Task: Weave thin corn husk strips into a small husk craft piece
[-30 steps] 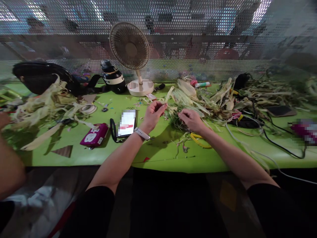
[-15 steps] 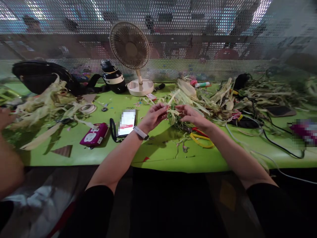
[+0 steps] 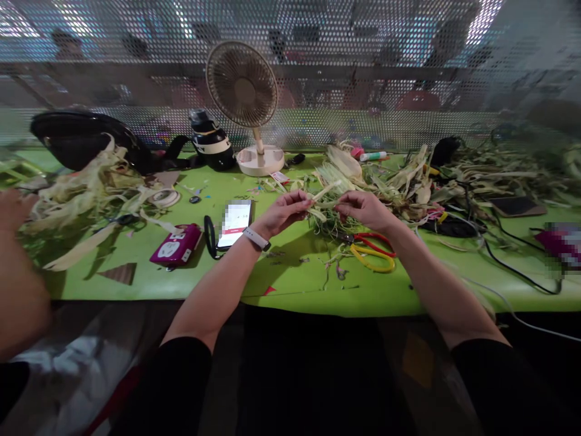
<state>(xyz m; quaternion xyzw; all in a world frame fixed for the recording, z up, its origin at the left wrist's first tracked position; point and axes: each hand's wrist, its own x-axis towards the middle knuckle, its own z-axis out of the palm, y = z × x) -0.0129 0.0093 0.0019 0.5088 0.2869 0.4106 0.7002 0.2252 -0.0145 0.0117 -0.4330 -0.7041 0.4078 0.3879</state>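
I see left hand and right hand raised just over green desk. Both pinch same pale husk strip, one at each end, fingers closed on it. Strip sits between fingertips, above small heap of green scraps. Scissors with yellow and red handles lie on desk just below right hand. Phone and pink case near left wrist. Fan at back. Big husk pile beyond right hand. Other person's hand at far left edge.
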